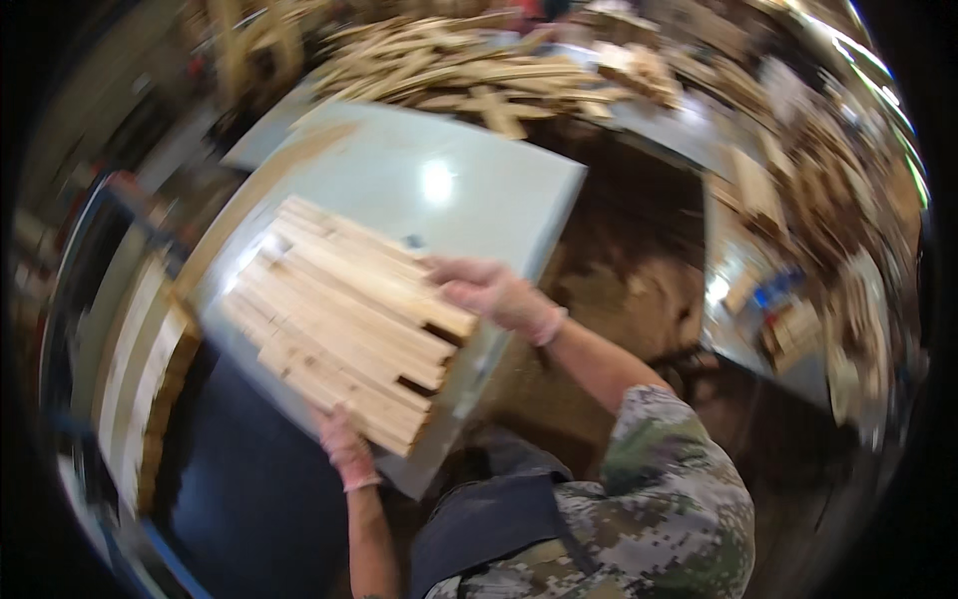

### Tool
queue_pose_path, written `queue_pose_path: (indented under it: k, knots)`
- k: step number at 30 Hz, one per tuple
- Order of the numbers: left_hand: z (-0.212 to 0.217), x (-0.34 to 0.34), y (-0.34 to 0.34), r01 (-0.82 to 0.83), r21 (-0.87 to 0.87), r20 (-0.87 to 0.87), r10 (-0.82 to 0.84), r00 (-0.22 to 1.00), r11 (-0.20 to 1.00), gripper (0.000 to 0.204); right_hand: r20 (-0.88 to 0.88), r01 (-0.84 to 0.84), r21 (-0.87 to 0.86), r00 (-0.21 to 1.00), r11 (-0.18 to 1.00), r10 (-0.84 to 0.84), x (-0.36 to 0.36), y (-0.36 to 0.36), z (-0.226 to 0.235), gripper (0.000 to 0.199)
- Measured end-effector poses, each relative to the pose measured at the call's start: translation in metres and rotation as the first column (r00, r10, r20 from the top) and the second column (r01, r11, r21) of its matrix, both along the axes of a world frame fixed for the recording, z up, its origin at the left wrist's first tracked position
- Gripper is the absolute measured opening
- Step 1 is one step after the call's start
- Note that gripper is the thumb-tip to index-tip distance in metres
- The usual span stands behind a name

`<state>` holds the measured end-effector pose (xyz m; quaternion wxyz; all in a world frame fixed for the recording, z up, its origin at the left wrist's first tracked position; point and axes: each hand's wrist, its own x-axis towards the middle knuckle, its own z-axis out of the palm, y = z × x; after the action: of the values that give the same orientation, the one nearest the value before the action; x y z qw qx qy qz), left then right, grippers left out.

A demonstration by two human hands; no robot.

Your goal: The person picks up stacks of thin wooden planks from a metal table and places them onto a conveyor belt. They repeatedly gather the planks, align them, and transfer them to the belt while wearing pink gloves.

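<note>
A row of pale wooden strips (339, 299) lies side by side on a light grey tabletop (479, 180), their near ends uneven, with dark gaps between some of them. My right hand (489, 292), in a thin pinkish glove, grips the right side of the row near its close end. At the lower left side of the row, my gloved left hand (344, 444) holds the edge, its fingers partly under or against the wood. The picture is blurred, so the exact finger contact is hard to see.
A heap of loose wooden strips (439, 70) lies beyond the tabletop. Stacked boards (150, 389) stand at the left beside a blue metal frame (65, 270). On the right, another table (733, 270) carries more wood pieces and a blue object (778, 290).
</note>
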<state>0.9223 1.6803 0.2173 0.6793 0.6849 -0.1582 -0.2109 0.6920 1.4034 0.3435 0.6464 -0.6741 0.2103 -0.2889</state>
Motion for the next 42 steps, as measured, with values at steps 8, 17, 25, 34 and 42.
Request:
queue_pose_path:
  k: [8,17,25,34,42]
  knots:
    - [0.014,-0.008,0.004,0.024,0.084,0.141,-0.036,0.989,0.996,0.081,-0.172,-0.012,-0.006,0.985,1.000,0.010,0.073,-0.086,-0.025,0.065]
    - [0.016,-0.008,0.002,0.042,0.081,0.126,-0.052,0.991,0.996,0.078,-0.351,-0.172,0.077,0.917,0.982,0.189,0.133,-0.138,-0.069,0.073]
    - [0.003,0.010,0.000,0.024,-0.014,0.095,-0.022,0.995,1.000,0.082,-0.561,-0.167,0.250,0.778,0.954,0.284,0.182,-0.145,-0.033,0.069]
    - [-0.012,0.015,-0.009,-0.087,0.070,0.241,0.068,0.968,0.994,0.089,-0.548,-0.201,-0.689,0.774,0.697,-0.318,0.249,-0.132,-0.035,0.066]
    - [0.020,0.017,-0.021,-0.124,0.104,0.386,0.075,0.919,0.987,0.089,-0.599,-0.491,-0.756,0.785,0.433,-0.156,0.426,-0.086,0.006,0.049]
